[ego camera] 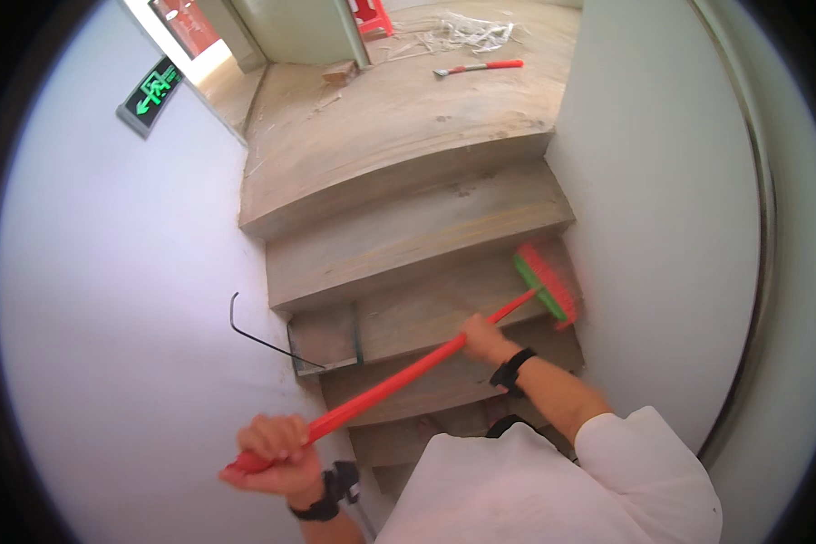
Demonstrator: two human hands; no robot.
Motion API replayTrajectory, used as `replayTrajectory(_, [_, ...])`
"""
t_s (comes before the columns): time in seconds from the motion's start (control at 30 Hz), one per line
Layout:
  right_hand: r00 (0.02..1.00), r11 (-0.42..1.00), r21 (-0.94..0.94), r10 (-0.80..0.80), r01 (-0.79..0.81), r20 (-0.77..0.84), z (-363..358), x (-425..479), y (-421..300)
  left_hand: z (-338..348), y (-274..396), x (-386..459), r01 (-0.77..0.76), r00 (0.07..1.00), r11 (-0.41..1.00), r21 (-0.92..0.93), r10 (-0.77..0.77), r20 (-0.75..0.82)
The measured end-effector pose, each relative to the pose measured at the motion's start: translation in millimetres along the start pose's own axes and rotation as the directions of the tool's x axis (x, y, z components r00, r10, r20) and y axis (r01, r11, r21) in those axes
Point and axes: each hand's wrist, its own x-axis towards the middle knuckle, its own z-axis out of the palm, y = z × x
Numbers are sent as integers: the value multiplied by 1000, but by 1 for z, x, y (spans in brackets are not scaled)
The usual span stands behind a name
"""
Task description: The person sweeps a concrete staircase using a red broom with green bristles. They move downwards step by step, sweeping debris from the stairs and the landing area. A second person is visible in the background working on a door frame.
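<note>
Both my hands grip the red handle (391,387) of a broom. My left hand (275,449) is wrapped around its top end at the lower left. Farther down the shaft, my right hand (484,338) holds it closer to the head. The broom head (547,284), green with red bristles, is blurred and lies over a dusty stair tread (442,292) beside the right wall. On the left of that same step stands a dustpan (323,336) with a thin bent dark handle (265,340) that reaches out before the left wall.
Stairs rise to a dusty landing (394,129). On it lie a red-handled scraper (479,67), crumpled clear plastic (476,32), a brick-like block (341,73) and part of a red stool (374,17). White walls (653,224) bound both sides; a lit exit sign (151,95) hangs left.
</note>
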Motion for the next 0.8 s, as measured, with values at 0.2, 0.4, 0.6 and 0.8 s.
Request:
replayTrajectory(0.2, [943, 882, 338, -325, 329, -70, 50, 46, -202, -38, 159, 20, -144, 985, 960, 240, 117, 124])
replayTrajectory(0.4, [925, 828, 417, -302, 374, -231, 14, 66, -278, -78, 234, 76, -235, 910, 928, 290, 106, 400])
replayTrajectory(0.6, [963, 637, 770, 178, 42, -201, -84, 51, -156, -243, 50, 182, 216, 971, 648, 730, -223, -89])
replayTrajectory(0.8, [818, 618, 782, 404, 86, -410, -180, -49, -125, -344, -111, 203, 262, 965, 313, 913, -55, -258])
